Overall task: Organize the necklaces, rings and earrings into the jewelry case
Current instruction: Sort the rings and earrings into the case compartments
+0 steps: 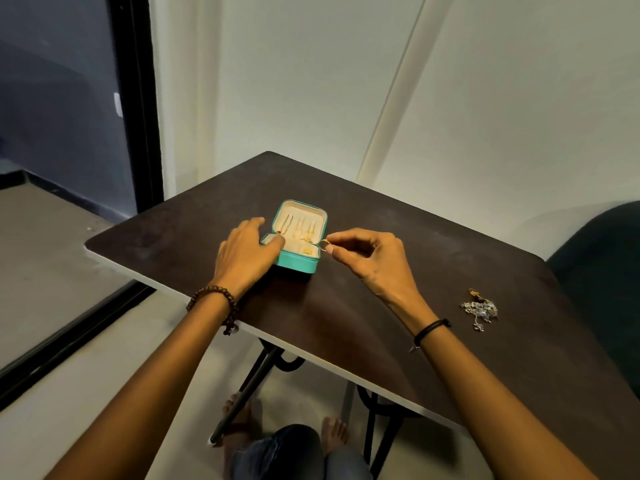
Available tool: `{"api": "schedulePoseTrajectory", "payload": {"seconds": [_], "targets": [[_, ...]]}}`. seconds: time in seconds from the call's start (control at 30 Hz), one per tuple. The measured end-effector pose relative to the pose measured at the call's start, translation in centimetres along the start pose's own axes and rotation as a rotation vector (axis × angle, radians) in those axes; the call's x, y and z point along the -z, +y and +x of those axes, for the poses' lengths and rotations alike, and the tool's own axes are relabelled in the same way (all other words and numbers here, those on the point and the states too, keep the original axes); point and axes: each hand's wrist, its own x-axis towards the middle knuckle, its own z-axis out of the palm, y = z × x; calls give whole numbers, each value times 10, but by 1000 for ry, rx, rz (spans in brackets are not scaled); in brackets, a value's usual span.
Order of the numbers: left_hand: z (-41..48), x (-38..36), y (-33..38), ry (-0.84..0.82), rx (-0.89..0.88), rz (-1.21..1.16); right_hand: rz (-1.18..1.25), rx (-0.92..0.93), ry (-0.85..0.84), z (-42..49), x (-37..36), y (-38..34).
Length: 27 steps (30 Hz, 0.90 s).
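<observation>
The left hand [244, 252] is resting on the left side of the teal jewellery case [299, 265], with the fingers lying fairly straight along its side and the thumb touching the near left corner of the tray. It is gripping nothing. The right hand [367, 258] is pinching a small gold hoop [324, 243] between thumb and forefinger, with the other fingers curling loosely behind. Whether the hoop is a ring or an earring I cannot tell. The hoop is hovering just at the case's right rim, between the two hands. The case is sitting open on the dark surface [346, 323], its lid [302, 208] standing up beyond the fingertips with thin chains [300, 226] hanging inside. A small gold piece [307, 251] is lying in the tray just left of the right thumb. A tangled pile of jewellery [479, 308] is lying well to the right of the right wrist
</observation>
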Motion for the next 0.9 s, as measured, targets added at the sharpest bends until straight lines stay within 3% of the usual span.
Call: {"api": "schedulePoseTrajectory", "payload": {"seconds": [0.2,0.4,0.9], "targets": [[0,0,-13,-138,18,20,-16,-4,-29,12,-16,6],[-8,-4,-17,-85,-100,102,-53,13,-89,15,-22,10],[-4,-7,-21,-60,-67,71,-73,-1,-159,5,-28,22]]}}
